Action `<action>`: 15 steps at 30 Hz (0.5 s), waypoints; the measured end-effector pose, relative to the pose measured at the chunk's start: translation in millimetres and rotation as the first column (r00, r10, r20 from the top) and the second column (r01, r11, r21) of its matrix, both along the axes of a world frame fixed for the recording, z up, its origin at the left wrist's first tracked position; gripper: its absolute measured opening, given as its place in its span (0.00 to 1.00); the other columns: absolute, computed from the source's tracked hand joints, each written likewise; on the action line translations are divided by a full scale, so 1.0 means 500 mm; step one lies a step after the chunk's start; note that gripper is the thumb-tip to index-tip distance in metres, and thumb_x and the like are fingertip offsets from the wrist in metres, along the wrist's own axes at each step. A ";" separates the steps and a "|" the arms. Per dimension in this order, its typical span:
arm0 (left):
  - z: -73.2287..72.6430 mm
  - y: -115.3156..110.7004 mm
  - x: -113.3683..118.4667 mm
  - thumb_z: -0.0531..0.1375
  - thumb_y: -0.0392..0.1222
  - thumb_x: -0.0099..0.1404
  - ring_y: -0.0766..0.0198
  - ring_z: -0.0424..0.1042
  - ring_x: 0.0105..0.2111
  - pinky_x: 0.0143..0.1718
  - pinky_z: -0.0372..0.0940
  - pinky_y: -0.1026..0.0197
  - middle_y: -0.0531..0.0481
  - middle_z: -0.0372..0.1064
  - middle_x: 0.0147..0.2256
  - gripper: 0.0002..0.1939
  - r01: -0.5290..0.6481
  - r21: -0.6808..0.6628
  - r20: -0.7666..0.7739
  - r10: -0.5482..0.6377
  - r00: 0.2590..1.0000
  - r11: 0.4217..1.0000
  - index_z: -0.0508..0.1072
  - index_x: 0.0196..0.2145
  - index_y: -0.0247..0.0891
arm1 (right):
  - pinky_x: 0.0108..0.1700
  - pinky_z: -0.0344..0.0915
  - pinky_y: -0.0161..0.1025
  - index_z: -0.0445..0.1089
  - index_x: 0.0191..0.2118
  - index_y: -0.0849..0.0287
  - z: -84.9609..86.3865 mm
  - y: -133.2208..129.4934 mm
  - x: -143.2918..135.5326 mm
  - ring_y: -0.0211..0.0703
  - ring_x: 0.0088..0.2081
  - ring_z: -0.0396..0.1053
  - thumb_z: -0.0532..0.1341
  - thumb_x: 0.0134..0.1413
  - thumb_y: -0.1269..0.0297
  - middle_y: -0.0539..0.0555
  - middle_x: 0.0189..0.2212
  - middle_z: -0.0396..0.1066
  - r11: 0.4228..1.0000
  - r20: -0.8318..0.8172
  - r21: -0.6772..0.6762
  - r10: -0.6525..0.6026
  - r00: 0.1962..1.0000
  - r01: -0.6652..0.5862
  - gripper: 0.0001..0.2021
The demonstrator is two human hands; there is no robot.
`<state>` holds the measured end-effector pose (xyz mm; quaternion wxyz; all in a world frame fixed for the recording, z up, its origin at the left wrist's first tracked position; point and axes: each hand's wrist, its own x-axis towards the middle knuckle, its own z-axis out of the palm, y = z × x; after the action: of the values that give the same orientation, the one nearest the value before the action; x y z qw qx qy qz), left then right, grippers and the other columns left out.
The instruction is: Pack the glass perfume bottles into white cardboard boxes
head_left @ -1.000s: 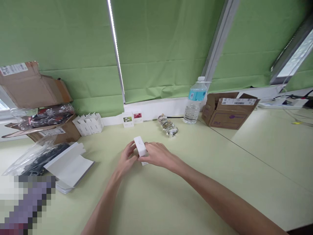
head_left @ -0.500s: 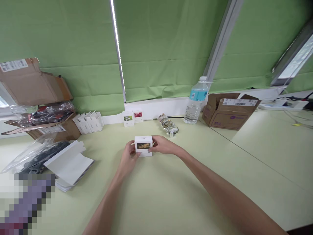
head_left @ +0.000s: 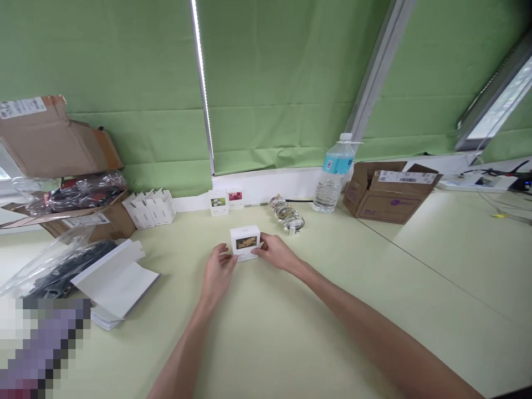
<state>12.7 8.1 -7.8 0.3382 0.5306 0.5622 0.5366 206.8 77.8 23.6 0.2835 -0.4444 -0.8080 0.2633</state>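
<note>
A small white carton (head_left: 245, 254) with a picture of yellow flowers on its front is in front of me, slightly tilted. My right hand (head_left: 276, 252) grips its right side, thumb on the front and fingers behind the edge. At the lower left corner, the thumb of my left hand (head_left: 218, 271) is at or against the carton. The other left fingers are curved and spread, with a small gap to its side. Beyond stand two white cartons with flower pictures, one green and white (head_left: 218, 203), one pink (head_left: 235, 199).
Several plain white cartons (head_left: 152, 209) stand in a row at left, near stacked cardboard boxes (head_left: 100, 223). Folded white card sheets (head_left: 120, 280) lie closer. Wrapped shiny round items (head_left: 286, 214), a water bottle (head_left: 330, 188) and an open cardboard box (head_left: 386, 202) are toward the back right.
The carton has shifted slightly away from me and turned a little. My left fingers have loosened from its left side, while my right hand keeps its grip.
</note>
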 end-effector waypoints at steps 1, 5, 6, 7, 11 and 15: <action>0.001 0.002 -0.003 0.60 0.47 0.59 0.58 0.73 0.44 0.45 0.66 0.56 0.40 0.69 0.49 0.21 -0.012 -0.013 -0.011 0.012 1.000 1.000 0.66 0.49 0.38 | 0.32 0.63 0.34 0.69 0.42 0.60 -0.003 0.009 -0.002 0.40 0.30 0.72 0.62 0.51 0.64 0.54 0.38 0.76 1.000 0.008 0.020 -0.019 1.000 0.019 0.12; 0.005 0.010 -0.015 0.59 0.47 0.60 0.58 0.73 0.41 0.44 0.66 0.56 0.43 0.74 0.41 0.14 -0.008 -0.046 -0.054 0.006 0.999 0.999 0.72 0.40 0.37 | 0.34 0.63 0.33 0.68 0.45 0.59 -0.012 0.055 -0.015 0.41 0.34 0.72 0.61 0.54 0.64 0.54 0.41 0.75 0.990 0.069 0.104 -0.102 0.992 0.094 0.12; 0.006 0.012 -0.017 0.59 0.47 0.60 0.58 0.74 0.41 0.43 0.66 0.57 0.43 0.75 0.40 0.13 -0.008 -0.050 -0.052 0.006 0.999 0.999 0.72 0.39 0.37 | 0.34 0.62 0.33 0.68 0.45 0.59 -0.012 0.070 -0.020 0.41 0.35 0.72 0.61 0.54 0.64 0.54 0.41 0.75 0.986 0.090 0.123 -0.122 0.988 0.111 0.12; 0.006 0.014 -0.019 0.59 0.48 0.60 0.58 0.74 0.40 0.43 0.66 0.57 0.44 0.75 0.39 0.13 -0.010 -0.051 -0.045 0.008 0.999 0.999 0.72 0.39 0.37 | 0.35 0.62 0.33 0.68 0.45 0.59 -0.012 0.087 -0.025 0.42 0.36 0.72 0.61 0.54 0.64 0.54 0.41 0.75 0.982 0.108 0.138 -0.141 0.984 0.125 0.12; 0.006 0.018 -0.021 0.57 0.48 0.59 0.59 0.74 0.38 0.41 0.66 0.58 0.46 0.75 0.36 0.12 -0.024 -0.053 -0.015 0.023 1.000 0.998 0.73 0.37 0.38 | 0.36 0.61 0.34 0.69 0.44 0.61 -0.013 0.162 -0.048 0.45 0.37 0.72 0.61 0.54 0.64 0.56 0.41 0.75 0.972 0.146 0.153 -0.201 0.969 0.179 0.12; 0.010 0.019 -0.021 0.56 0.48 0.60 0.60 0.74 0.35 0.39 0.66 0.59 0.48 0.75 0.33 0.11 -0.033 -0.074 -0.005 0.033 0.999 0.997 0.73 0.35 0.39 | 0.40 0.60 0.35 0.69 0.46 0.61 -0.017 0.239 -0.067 0.47 0.41 0.71 0.61 0.55 0.64 0.58 0.43 0.74 0.964 0.178 0.156 -0.243 0.953 0.217 0.13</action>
<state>2.4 17.4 -2.8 0.3478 0.5093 0.5911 0.5199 173.3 197.1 15.0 0.2607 -0.5392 -0.7905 0.1284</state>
